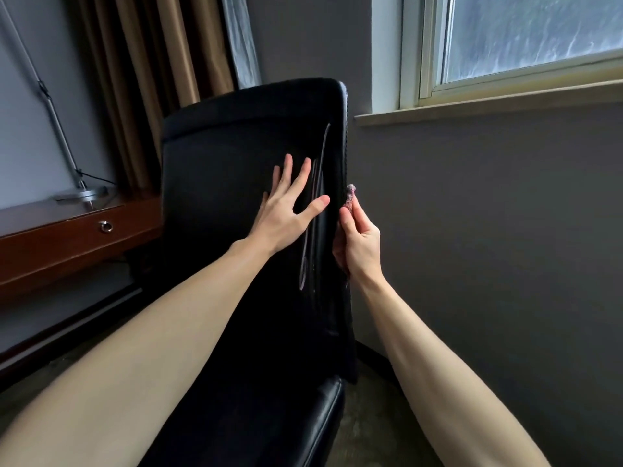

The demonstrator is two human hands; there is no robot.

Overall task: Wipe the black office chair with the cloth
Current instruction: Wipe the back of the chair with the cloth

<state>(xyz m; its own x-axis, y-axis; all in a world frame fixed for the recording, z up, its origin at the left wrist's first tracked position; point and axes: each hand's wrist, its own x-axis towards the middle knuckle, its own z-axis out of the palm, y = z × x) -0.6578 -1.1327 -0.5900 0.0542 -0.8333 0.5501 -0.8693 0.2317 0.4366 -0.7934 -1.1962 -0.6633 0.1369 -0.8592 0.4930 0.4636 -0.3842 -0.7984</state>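
The black office chair [242, 183] fills the centre of the frame, its backrest tilted up toward the window [526, 38] at upper right. The left hand [286, 210] lies flat on the backrest with fingers spread and straight. Just right of it, the right hand [359, 241] pinches the pinkish cloth [350, 193] against the backrest's right edge, the cloth poking out above the fingertips.

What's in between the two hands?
In the head view, only the side edge of the black office chair lies between them. The left hand rests flat on its backrest, and the right hand pinches the cloth beside that edge.
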